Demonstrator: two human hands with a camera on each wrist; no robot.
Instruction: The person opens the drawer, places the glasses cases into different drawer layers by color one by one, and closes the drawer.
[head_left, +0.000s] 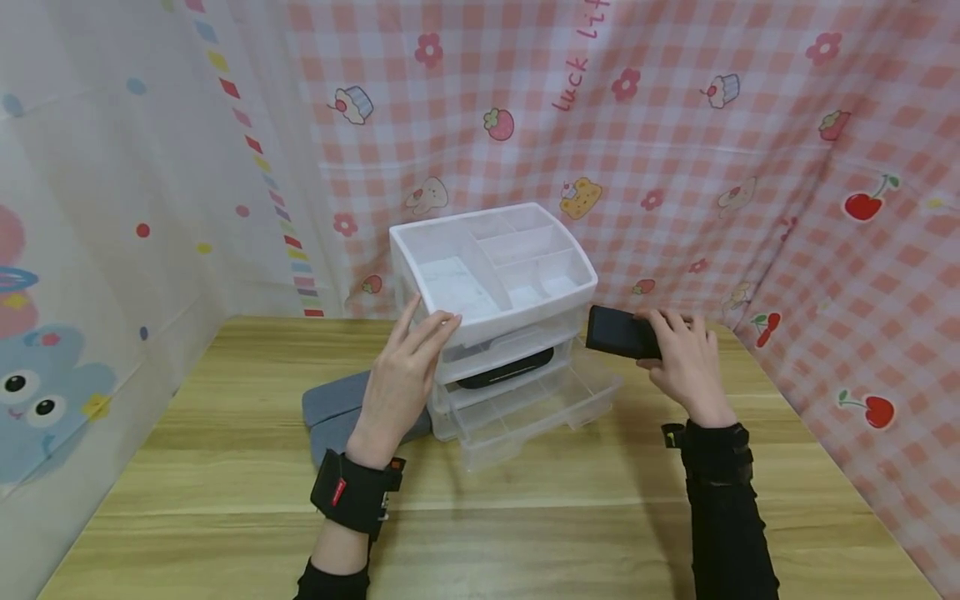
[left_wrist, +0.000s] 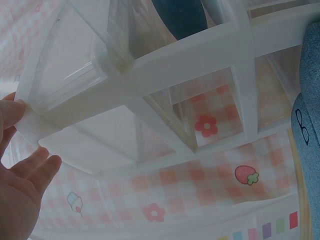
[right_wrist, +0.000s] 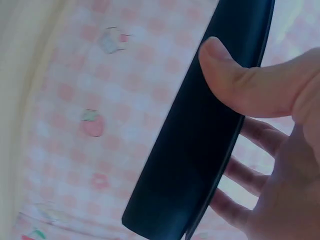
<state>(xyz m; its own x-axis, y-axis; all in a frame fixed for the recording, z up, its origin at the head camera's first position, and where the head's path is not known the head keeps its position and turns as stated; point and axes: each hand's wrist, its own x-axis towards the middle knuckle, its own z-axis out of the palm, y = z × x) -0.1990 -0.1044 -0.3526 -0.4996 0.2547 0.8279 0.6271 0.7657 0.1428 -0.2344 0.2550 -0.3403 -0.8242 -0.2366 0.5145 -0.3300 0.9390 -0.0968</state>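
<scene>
A clear plastic drawer organizer with a white divided top tray (head_left: 517,315) stands on the table. My left hand (head_left: 401,379) touches the tray's front left corner, fingers fairly straight; the left wrist view shows its fingertips (left_wrist: 47,170) near that corner. To the right of the organizer, my right hand (head_left: 686,362) holds a slim black case (head_left: 618,332) in the air. In the right wrist view, the thumb lies across the case (right_wrist: 185,135) and the fingers are behind it. The bottom drawer (head_left: 540,417) is pulled out. Behind a drawer front above it lies a black rounded object (head_left: 506,369).
A folded blue-grey fabric item (head_left: 337,408) lies on the wooden table (head_left: 525,533), left of the organizer and partly behind my left hand. Patterned curtains (head_left: 480,167) hang behind and at both sides of the table.
</scene>
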